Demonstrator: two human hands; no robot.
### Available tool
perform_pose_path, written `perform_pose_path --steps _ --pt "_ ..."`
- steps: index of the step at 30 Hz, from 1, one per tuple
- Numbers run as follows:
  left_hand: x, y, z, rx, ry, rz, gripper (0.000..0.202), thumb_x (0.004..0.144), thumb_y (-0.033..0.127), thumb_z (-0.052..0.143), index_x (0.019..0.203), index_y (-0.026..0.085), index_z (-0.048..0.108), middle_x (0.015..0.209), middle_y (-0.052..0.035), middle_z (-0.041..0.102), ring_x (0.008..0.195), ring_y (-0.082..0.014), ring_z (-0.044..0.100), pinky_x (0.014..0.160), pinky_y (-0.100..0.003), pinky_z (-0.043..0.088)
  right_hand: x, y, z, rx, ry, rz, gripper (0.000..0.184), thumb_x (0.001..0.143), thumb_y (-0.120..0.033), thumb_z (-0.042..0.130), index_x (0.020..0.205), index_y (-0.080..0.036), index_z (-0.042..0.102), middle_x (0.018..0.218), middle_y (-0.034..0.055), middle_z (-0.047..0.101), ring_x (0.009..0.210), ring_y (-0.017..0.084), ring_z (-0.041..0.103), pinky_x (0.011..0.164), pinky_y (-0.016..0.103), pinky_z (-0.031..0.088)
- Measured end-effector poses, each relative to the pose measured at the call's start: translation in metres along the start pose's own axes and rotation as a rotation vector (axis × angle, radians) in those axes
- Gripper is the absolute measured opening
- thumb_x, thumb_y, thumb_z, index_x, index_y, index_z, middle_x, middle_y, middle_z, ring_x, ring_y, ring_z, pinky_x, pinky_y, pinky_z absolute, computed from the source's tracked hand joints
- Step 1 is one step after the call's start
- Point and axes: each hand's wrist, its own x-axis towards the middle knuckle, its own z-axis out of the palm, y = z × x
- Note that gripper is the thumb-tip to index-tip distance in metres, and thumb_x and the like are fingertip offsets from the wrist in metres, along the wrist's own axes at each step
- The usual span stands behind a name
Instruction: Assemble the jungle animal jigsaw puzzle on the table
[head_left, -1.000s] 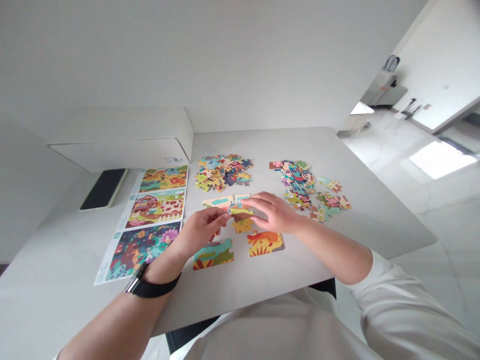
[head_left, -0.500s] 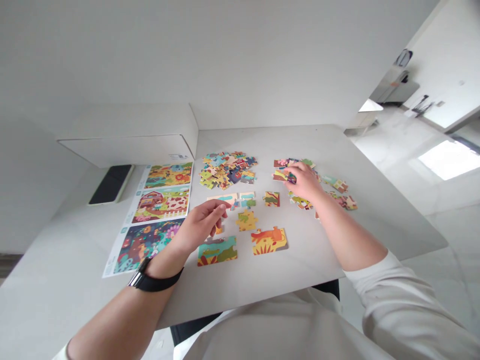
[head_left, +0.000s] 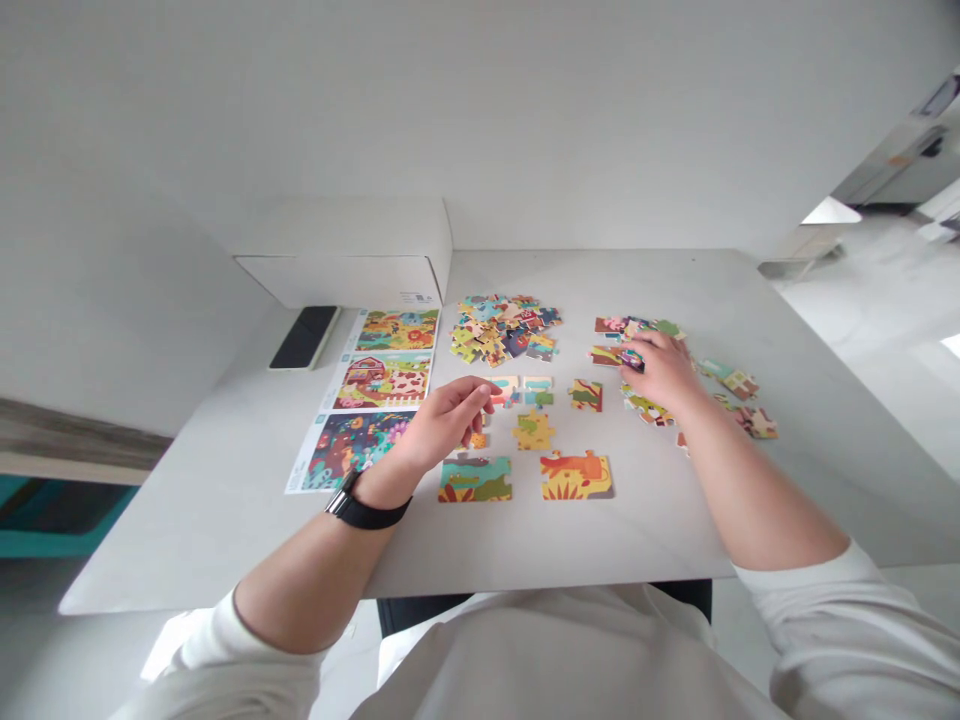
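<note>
My left hand (head_left: pixel 452 422), a dark watch on its wrist, hovers with curled fingers and nothing visible in them. Beside its fingertips are a red-and-blue puzzle piece (head_left: pixel 508 391) and a teal puzzle piece (head_left: pixel 538 390). Over the right-hand group, my right hand (head_left: pixel 664 372) has its fingers closed on a dark purple puzzle piece (head_left: pixel 632 358), partly covered by them. Nearer me lie joined crocodile pieces (head_left: pixel 476 480), joined orange-and-yellow pieces (head_left: pixel 576 477) and a yellow piece (head_left: pixel 533 431). A green-and-brown piece (head_left: pixel 585 394) lies between the hands.
A heap of puzzle pieces (head_left: pixel 499 330) lies at the back middle. More loose pieces (head_left: pixel 739 385) spread out at the right. On the left are a picture sheet (head_left: pixel 384 383), a phone (head_left: pixel 304 338) and a white box (head_left: pixel 337 275) by the wall.
The camera view has swung left, so everything sits further right in the picture. Both hands stay in nearly the same places over the table, the right one still on the purple piece.
</note>
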Motion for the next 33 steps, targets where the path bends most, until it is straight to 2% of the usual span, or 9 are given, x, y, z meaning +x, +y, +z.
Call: perform_pose_path --steps 4,11,16,19,22,25,27,29,33 --pt "0.000 0.002 0.000 0.021 0.001 -0.006 0.052 0.097 0.067 0.065 0.108 0.017 0.073 0.091 -0.0045 0.068 0.064 -0.0115 0.060 0.047 -0.021 0.049 -0.002 0.001 0.001 0.014 0.001 -0.001 0.033 0.093 -0.034 0.071 0.123 -0.031 0.086 0.145 0.0126 0.067 0.139 0.041 0.060 0.125 0.062 0.039" --pt "0.002 -0.002 -0.002 0.052 0.011 0.006 0.055 0.096 0.070 0.065 0.109 0.018 0.074 0.089 -0.0046 0.069 0.062 -0.0126 0.061 0.047 -0.023 0.050 0.002 0.022 -0.014 0.051 0.025 0.054 0.045 0.094 -0.033 0.070 0.137 -0.024 0.079 0.144 0.0155 0.071 0.134 0.038 0.065 0.119 0.058 0.049" --pt "0.003 -0.005 -0.004 0.091 -0.016 -0.013 0.053 0.095 0.070 0.067 0.105 0.018 0.074 0.080 -0.0025 0.068 0.054 -0.0113 0.058 0.048 -0.023 0.050 -0.001 0.037 -0.029 0.019 -0.079 0.095 0.035 0.091 -0.035 0.074 0.123 -0.021 0.084 0.140 0.0155 0.073 0.129 0.034 0.068 0.117 0.050 0.052" --pt "0.003 -0.004 -0.004 0.102 -0.010 -0.010 0.050 0.094 0.067 0.069 0.104 0.018 0.075 0.080 -0.0026 0.068 0.056 -0.0115 0.058 0.048 -0.023 0.051 -0.002 0.043 -0.039 0.027 -0.111 0.088 0.025 0.090 -0.034 0.075 0.109 -0.023 0.085 0.128 0.0119 0.077 0.121 0.030 0.071 0.111 0.045 0.055" --pt "0.003 -0.003 -0.003 0.101 -0.017 -0.014 0.049 0.094 0.066 0.069 0.105 0.018 0.075 0.080 -0.0026 0.068 0.055 -0.0113 0.058 0.048 -0.023 0.050 -0.003 0.047 -0.045 0.003 -0.139 0.147 0.017 0.090 -0.037 0.075 0.097 -0.025 0.085 0.113 0.0096 0.079 0.110 0.030 0.073 0.102 0.043 0.058" --pt "0.004 -0.004 -0.003 0.107 -0.025 -0.015 0.050 0.093 0.066 0.070 0.105 0.018 0.075 0.080 -0.0027 0.068 0.055 -0.0114 0.058 0.047 -0.023 0.050 -0.004 0.048 -0.044 -0.013 -0.093 0.189 0.028 0.092 -0.038 0.072 0.113 -0.025 0.086 0.116 0.0121 0.079 0.110 0.032 0.073 0.103 0.047 0.058" --pt "0.005 -0.006 -0.003 0.115 -0.025 -0.016 0.051 0.092 0.067 0.071 0.105 0.018 0.075 0.080 -0.0028 0.068 0.055 -0.0113 0.057 0.047 -0.023 0.049 -0.004 0.046 -0.039 0.009 -0.047 0.139 0.041 0.095 -0.036 0.069 0.132 -0.025 0.081 0.131 0.0139 0.076 0.122 0.034 0.070 0.112 0.050 0.054" --pt "0.006 -0.008 -0.002 0.121 -0.021 -0.019 0.052 0.091 0.068 0.071 0.106 0.018 0.075 0.081 -0.0029 0.068 0.055 -0.0112 0.057 0.047 -0.023 0.050 -0.004 0.043 -0.032 0.019 -0.030 0.101 0.048 0.096 -0.038 0.068 0.143 -0.025 0.076 0.145 0.0141 0.071 0.135 0.035 0.064 0.120 0.052 0.050" --pt "0.006 -0.009 -0.002 0.119 -0.014 -0.020 0.052 0.091 0.067 0.072 0.107 0.019 0.076 0.083 -0.0031 0.069 0.055 -0.0114 0.058 0.046 -0.023 0.050 -0.005 0.041 -0.025 -0.022 -0.037 0.163 0.046 0.097 -0.045 0.070 0.137 -0.026 0.079 0.150 0.0153 0.067 0.138 0.039 0.061 0.122 0.056 0.047"
